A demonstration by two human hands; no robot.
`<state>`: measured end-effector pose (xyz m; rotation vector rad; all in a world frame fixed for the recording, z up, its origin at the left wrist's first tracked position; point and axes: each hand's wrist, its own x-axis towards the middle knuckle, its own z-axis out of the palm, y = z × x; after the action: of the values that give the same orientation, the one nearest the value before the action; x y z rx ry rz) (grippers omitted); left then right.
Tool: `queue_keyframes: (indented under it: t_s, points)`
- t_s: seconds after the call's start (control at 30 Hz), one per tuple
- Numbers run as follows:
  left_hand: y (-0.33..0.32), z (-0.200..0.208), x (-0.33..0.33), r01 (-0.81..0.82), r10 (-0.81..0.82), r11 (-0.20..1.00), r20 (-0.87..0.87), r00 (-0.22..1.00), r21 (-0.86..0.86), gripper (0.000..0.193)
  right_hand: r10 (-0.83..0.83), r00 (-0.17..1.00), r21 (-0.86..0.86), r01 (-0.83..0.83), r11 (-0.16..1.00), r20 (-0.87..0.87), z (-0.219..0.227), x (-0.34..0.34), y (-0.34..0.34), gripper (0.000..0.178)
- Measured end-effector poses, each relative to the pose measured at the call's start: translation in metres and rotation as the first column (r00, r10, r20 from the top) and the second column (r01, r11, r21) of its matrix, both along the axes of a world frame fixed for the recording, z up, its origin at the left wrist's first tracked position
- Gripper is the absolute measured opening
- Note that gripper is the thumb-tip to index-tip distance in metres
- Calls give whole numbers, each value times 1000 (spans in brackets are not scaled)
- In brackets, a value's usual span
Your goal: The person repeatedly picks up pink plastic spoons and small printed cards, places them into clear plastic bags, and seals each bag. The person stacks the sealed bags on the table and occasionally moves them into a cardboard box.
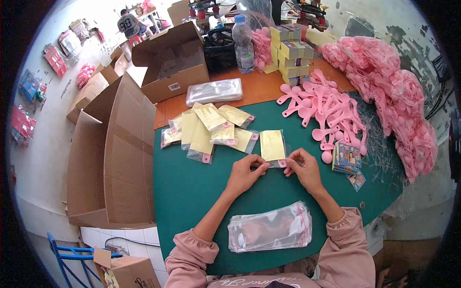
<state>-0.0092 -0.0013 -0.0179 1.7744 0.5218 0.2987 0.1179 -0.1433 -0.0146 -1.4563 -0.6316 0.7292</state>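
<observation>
Between my hands lies a clear plastic bag [280,163] with a pale yellow card [272,145] and the end of a pink spoon in it. My left hand [247,174] pinches the bag's near left edge. At the near right corner, beside the spoon's handle, the fingers of my right hand [304,169] close on the bag. Just left of it is a loose pile of filled bags [206,126] with yellow cards and pink handles. Nearer my body, between my forearms, rests a stack of empty clear bags [269,228].
Loose pink spoons [326,105] spread at the right, near a small stack of printed cards [346,157]. Bulky bags of pink spoons [384,81] line the right edge. Behind stand card stacks [293,55], a water bottle [243,45] and wrapped bags [214,91]. Cardboard boxes [129,158] flank the left.
</observation>
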Motion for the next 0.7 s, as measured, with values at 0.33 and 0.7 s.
queue_keyframes:
  t_s: [0.33, 0.7]
  points:
    - [-1, -8, 1, -24, 50, 983, 142, 989, -181, 20, -67, 997, 15, 67, 998, 43, -4, 1, 3, 12]
    - [33, 43, -19, -131, 54, 928, 224, 973, 348, 44, 148, 109, -181, 430, 884, 983, 22, 62, -16, 28]
